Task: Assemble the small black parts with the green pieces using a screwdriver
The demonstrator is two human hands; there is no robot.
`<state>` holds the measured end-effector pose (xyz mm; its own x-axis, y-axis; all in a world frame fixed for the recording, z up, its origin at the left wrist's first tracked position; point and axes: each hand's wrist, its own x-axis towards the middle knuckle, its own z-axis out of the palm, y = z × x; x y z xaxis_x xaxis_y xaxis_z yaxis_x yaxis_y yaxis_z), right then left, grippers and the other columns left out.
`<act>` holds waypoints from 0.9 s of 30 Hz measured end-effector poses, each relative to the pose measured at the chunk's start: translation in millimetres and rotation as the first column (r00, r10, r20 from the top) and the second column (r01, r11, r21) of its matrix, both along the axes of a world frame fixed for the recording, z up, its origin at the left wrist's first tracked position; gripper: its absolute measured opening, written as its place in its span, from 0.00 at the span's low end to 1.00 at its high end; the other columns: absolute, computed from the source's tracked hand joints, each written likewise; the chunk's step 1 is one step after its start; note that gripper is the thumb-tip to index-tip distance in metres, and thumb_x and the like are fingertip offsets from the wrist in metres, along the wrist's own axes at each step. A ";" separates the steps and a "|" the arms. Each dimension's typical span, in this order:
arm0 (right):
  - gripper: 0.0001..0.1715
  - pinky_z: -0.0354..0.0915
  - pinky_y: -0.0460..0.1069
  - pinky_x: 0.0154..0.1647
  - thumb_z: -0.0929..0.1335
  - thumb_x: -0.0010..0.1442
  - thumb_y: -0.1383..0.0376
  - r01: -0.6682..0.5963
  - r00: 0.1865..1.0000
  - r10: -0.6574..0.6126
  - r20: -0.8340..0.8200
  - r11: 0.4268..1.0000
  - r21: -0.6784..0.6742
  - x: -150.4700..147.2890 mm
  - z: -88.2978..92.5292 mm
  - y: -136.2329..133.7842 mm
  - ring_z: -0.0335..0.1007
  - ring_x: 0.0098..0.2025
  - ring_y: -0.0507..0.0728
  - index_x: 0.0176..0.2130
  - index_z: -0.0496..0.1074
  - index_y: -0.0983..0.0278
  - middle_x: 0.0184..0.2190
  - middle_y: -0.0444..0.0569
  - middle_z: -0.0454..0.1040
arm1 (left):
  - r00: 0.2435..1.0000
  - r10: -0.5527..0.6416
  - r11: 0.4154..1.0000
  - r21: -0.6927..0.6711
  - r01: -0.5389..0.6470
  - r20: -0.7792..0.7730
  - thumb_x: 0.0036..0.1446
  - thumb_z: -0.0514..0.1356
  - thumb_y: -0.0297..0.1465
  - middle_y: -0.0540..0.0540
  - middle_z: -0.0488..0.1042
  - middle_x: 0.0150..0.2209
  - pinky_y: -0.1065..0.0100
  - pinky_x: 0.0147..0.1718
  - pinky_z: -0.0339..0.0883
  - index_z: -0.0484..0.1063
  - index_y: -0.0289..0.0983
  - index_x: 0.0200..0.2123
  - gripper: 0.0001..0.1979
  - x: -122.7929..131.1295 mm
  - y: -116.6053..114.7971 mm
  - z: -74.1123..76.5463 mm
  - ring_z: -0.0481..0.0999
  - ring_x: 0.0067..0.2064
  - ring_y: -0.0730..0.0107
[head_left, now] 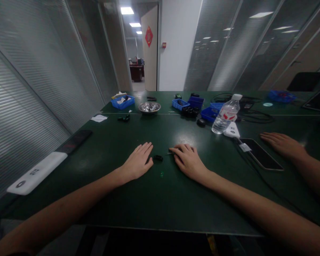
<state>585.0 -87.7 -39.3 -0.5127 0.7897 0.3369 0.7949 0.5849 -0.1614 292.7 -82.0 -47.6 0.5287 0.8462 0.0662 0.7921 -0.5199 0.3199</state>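
- A tiny green speck (161, 174) lies nearest you on the green table (154, 209), between your wrists. A sliding forearm could sweep it off, and it would be hard to spot against that colour.
- Your left hand (137, 163) lies flat, palm down, fingers loosely spread, holding nothing. Your right hand (188, 160) lies just as flat and empty.
- The small black part (158, 158) sits between them, just beside your left thumb. A careless nudge could skid it away.
- A thin pin (170, 153) lies at your right fingertips; you cannot tell whether they touch it. It could roll if brushed.
- Farther right, a co-worker's hand (281, 144) rests near a phone (261, 158). A wide elbow swing could bump either.
- Beyond them, the water bottle (225, 115) could topple if knocked.
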 end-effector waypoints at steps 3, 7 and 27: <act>0.23 0.59 0.62 0.55 0.60 0.72 0.63 -0.003 1.000 0.003 -0.004 1.000 0.002 0.1 -0.6 0.5 0.64 0.56 0.65 0.63 0.69 0.56 0.56 0.56 0.71 | 1.000 0.006 1.000 -0.007 -0.006 0.004 0.73 0.46 0.48 0.41 0.47 0.75 0.47 0.72 0.44 0.49 0.39 0.75 0.34 -1.0 0.9 -1.9 0.48 0.75 0.51; 0.23 0.59 0.63 0.56 0.61 0.72 0.63 -0.005 1.000 0.005 -0.006 1.000 -0.004 0.4 -0.9 1.2 0.64 0.56 0.65 0.63 0.68 0.56 0.56 0.56 0.71 | 1.000 0.010 1.000 -0.017 -0.010 0.011 0.72 0.47 0.48 0.41 0.48 0.75 0.46 0.71 0.44 0.49 0.38 0.75 0.34 -1.4 1.3 -2.5 0.48 0.75 0.50; 0.23 0.59 0.62 0.56 0.62 0.71 0.64 0.007 1.000 -0.007 0.009 1.000 0.002 1.4 -2.4 1.4 0.64 0.56 0.65 0.63 0.69 0.56 0.56 0.55 0.71 | 0.894 -0.448 0.876 0.211 0.434 0.022 0.71 0.57 0.41 0.45 0.78 0.39 0.62 0.38 0.65 0.78 0.37 0.45 0.15 25.4 -31.0 28.9 0.75 0.38 0.65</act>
<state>586.4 -86.2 -41.6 -0.5101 0.7926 0.3339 0.8003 0.5796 -0.1532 318.1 -113.0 -18.7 0.8324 0.4923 0.2546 0.4457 -0.8676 0.2206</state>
